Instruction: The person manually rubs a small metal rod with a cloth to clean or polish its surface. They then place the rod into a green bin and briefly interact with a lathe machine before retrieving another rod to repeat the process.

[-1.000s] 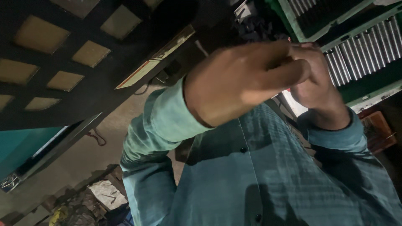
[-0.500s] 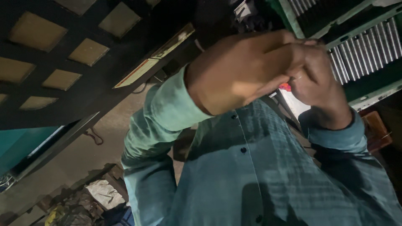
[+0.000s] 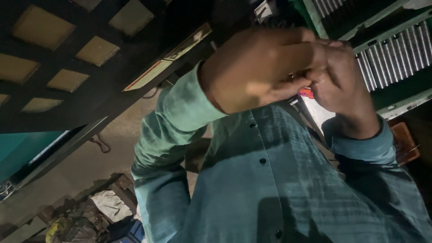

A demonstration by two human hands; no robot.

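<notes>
Shifted slightly since half a second ago: left hand (image 3: pixel 258 67) sits a bit lower and more across the right hand (image 3: pixel 342 83), small red bit (image 3: pixel 306 93) below the knuckles now more exposed. Both raised close in front of the lens, over the chest of a teal button shirt (image 3: pixel 270 180). Left forearm comes up from lower left, sleeve cuff (image 3: pixel 189 105) bunched at the wrist, back of hand toward camera, fingers curled in narrow. Right wrist bent, cuff (image 3: pixel 360 146) at lower right, fingers folded tight toward the left fingertips. Touching each other at the fingertips. Pinched between them maybe something thin and small, hidden by the knuckles; cannot tell whether either hand actually holds anything. Red bit just under the meeting point, beside a white patch (image 3: pixel 317 112); blurred, kind unclear, cannot tell if touched or behind.

Containers: green crate-like frames with pale ribbed slats (image 3: pixel 391 58) at upper right, well behind the right hand; contents not readable beyond the slats. Brown tray-like thing (image 3: pixel 405 144) at right edge, inside too dark. Dark lattice with tan panels (image 3: pixel 58 58) at upper left. Dusty floor (image 3: pixel 90 166) below it, crumpled white rag (image 3: pixel 110 204) and dark clutter at lower left, well apart from both hands.
</notes>
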